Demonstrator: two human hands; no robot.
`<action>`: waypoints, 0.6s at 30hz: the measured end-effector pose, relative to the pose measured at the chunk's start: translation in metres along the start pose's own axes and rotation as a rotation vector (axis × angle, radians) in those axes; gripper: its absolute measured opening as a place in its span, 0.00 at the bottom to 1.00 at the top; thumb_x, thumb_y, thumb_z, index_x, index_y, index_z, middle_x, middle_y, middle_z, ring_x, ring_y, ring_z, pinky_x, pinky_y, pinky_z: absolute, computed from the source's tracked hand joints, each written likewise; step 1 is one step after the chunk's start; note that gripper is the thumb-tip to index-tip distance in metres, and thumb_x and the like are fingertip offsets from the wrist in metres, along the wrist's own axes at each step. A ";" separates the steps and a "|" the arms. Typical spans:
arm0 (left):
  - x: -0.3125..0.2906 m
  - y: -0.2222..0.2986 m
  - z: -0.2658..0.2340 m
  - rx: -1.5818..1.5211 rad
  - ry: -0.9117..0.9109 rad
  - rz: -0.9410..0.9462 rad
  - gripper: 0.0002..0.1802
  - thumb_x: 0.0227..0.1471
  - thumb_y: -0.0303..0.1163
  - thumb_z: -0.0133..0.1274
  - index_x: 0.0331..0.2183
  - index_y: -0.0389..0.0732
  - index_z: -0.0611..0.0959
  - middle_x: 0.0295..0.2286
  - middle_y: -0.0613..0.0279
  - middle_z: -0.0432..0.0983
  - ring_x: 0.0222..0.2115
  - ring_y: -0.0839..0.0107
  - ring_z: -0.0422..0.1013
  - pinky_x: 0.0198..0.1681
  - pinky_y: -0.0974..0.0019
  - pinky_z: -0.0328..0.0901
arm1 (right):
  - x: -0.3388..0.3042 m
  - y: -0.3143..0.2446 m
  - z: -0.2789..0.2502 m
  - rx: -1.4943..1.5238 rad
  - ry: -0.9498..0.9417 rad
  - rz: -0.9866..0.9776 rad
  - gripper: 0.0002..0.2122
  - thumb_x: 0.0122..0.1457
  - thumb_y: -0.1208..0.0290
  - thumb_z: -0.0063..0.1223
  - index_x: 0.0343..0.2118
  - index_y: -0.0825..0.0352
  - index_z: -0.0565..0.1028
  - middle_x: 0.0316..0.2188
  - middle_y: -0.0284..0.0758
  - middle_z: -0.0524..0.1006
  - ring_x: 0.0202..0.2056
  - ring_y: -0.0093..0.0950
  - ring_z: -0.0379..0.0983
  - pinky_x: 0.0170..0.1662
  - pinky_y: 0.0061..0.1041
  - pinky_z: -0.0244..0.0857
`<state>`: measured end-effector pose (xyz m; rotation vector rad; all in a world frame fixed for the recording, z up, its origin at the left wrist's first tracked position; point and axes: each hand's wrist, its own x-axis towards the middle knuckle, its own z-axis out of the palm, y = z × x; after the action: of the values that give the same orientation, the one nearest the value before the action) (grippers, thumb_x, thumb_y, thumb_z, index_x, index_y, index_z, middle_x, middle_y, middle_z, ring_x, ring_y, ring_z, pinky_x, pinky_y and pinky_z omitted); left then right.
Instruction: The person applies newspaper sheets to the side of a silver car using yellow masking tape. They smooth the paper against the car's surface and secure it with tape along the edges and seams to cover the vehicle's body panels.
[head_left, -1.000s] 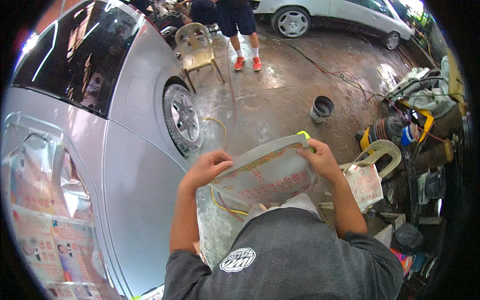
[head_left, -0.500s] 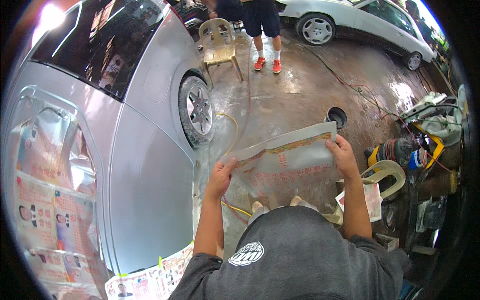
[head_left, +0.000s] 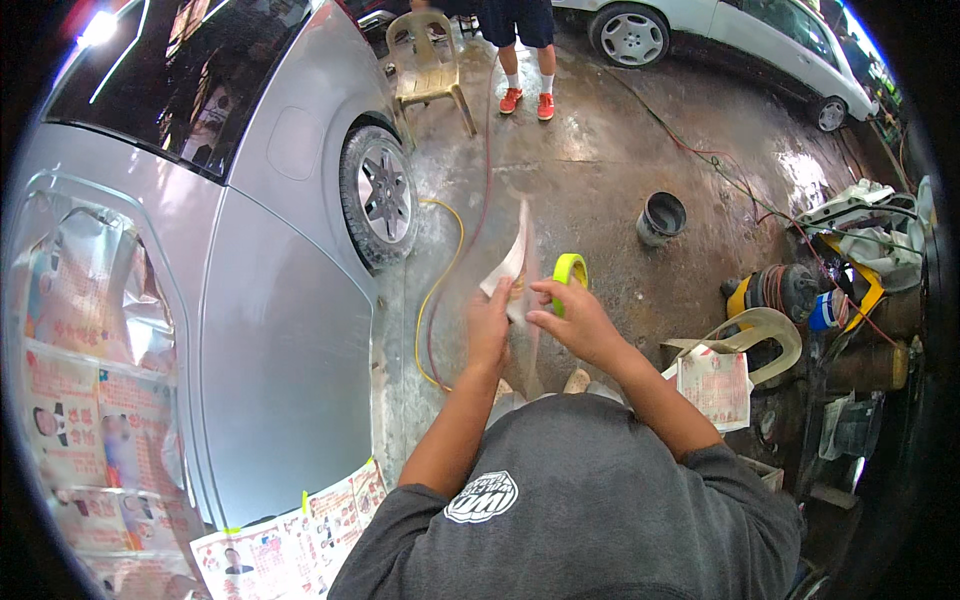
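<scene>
My left hand [head_left: 490,325] is closed on the edge of a paper sheet [head_left: 512,262], which is seen nearly edge-on and hangs in front of me. Close to its right side is my right hand [head_left: 580,322], fingers curled around a roll of yellow-green tape [head_left: 570,268] that stands up at the knuckles. The right thumb and forefinger point at the paper; whether they touch it I cannot tell. To my left is a silver car body [head_left: 290,370], with printed paper sheets [head_left: 285,550] taped along its lower edge.
More printed sheets cover the car's opening [head_left: 100,400]. A black bucket [head_left: 660,218] stands on the wet floor. At right are a plastic chair [head_left: 765,335] with papers [head_left: 712,388] and a yellow-black machine [head_left: 785,295]. Hoses [head_left: 455,270] cross the floor. A person [head_left: 520,60] stands ahead.
The sheet, earlier spread wide between both hands, is now turned edge-on in my left hand. My right hand has moved left toward it, and the tape roll has come into view.
</scene>
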<state>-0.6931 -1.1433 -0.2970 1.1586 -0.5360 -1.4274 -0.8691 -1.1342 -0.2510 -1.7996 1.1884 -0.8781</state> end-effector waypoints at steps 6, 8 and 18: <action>-0.019 0.006 0.003 -0.177 -0.067 -0.186 0.18 0.68 0.43 0.47 0.50 0.41 0.79 0.44 0.60 0.80 0.41 0.68 0.79 0.36 0.65 0.75 | -0.002 0.018 0.010 -0.065 0.020 -0.115 0.22 0.57 0.67 0.66 0.54 0.62 0.75 0.49 0.44 0.76 0.49 0.46 0.74 0.51 0.39 0.69; -0.022 0.010 0.002 -0.172 -0.091 -0.201 0.19 0.68 0.44 0.46 0.50 0.41 0.79 0.44 0.59 0.80 0.42 0.67 0.79 0.37 0.64 0.76 | -0.002 0.016 0.008 -0.026 0.018 -0.105 0.21 0.57 0.68 0.66 0.53 0.63 0.75 0.49 0.43 0.77 0.49 0.45 0.75 0.51 0.38 0.69; -0.023 0.012 -0.003 0.068 -0.086 -0.175 0.09 0.65 0.31 0.52 0.45 0.39 0.78 0.38 0.58 0.80 0.36 0.69 0.79 0.42 0.62 0.77 | -0.008 0.039 0.026 0.253 0.065 0.160 0.16 0.66 0.67 0.54 0.54 0.69 0.76 0.44 0.38 0.80 0.46 0.28 0.76 0.52 0.29 0.68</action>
<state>-0.6884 -1.1237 -0.2796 1.2269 -0.5579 -1.6252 -0.8642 -1.1305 -0.2984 -1.4637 1.1862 -0.9534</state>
